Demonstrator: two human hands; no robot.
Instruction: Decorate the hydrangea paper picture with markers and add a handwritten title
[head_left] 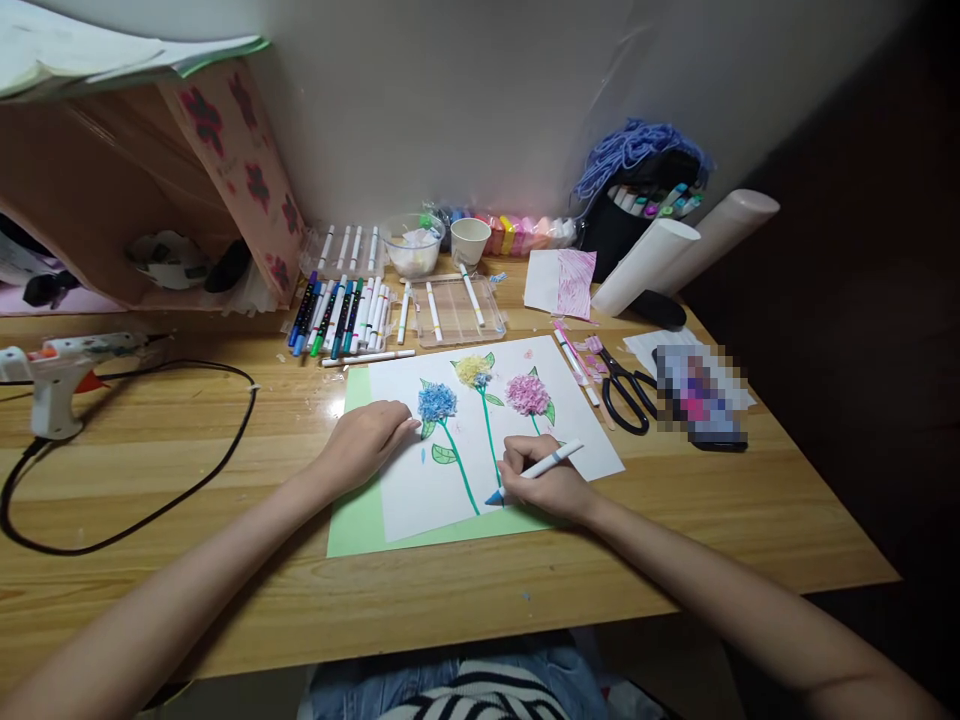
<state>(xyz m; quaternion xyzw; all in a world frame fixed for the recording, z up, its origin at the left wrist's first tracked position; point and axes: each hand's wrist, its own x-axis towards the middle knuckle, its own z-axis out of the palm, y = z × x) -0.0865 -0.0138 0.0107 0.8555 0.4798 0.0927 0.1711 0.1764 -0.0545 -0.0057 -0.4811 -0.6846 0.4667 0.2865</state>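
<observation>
Under the near and left edges of the white sheet (pixel 469 430), a light green sheet (pixel 352 510) is left showing on the wooden table (pixel 262 620). Over the sheet's near edge, a blue-tipped marker (pixel 551 460) is gripped by the right hand (pixel 544 485), its fingers closed round the white barrel. The tip is pointed down beside the foot of the middle stem; whether the paper is touched cannot be told. On the sheet's left edge, the left hand (pixel 367 440) is laid palm down, its fingers loosely together. Across the sheet, green stems and leaves are topped by a blue flower head (pixel 437 402), a pink flower head (pixel 528 395) and, farther up, a yellow flower head (pixel 474 371), each rough-textured.

Well to the left of the sheet, a glue gun (pixel 56 385) is set down, its black cord looped on the wood. To the right of the sheet, black-handled scissors (pixel 626 400) are laid near a pixelated object (pixel 701 385). Beyond the sheet's far edge, many markers (pixel 341 315) are heaped at the left, and a clear tray (pixel 454 315) is placed nearer the middle. Farther beyond the sheet, a paper cup (pixel 470 240) is stood beside a clear bowl (pixel 397 262).
</observation>
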